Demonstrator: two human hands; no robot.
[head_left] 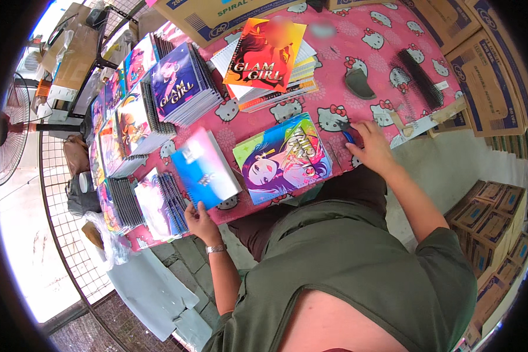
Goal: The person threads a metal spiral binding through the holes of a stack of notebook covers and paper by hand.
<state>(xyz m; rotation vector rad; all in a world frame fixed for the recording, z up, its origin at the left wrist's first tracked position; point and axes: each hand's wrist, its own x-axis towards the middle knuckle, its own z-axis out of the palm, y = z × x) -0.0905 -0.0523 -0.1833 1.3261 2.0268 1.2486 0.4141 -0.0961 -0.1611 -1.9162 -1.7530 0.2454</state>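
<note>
Two hands in view; the left hand (202,224), lower left of centre, has thumb and fingers clamped on the lower corner of one blue notebook (200,170); that notebook is tilted and blurred, just beside the left-hand stacks; one watch (216,249) on the left wrist.

The right hand (370,146), right of centre, has thumb and forefinger apart, at one blue-handled tool (348,136); whether they grip it firmly, I cannot tell.

Between the hands, one green cover (284,158) lies flat at the centre of the frame; whether pages lie beneath it, I cannot tell.

One pile (265,58), topped by one orange-red notebook, stands at upper centre; at least seven stacks (178,79) fill the left of the table (257,126), several with dark spiral edges, the exact count hidden by overlap.

Upper right of the table: one grey-green piece (359,84); one dark bundle of coils (421,81).

Beyond: one fan (12,129) at far left; at least three cartons (481,88) at upper right; more boxes (491,205) at lower right, partly hidden.
</note>
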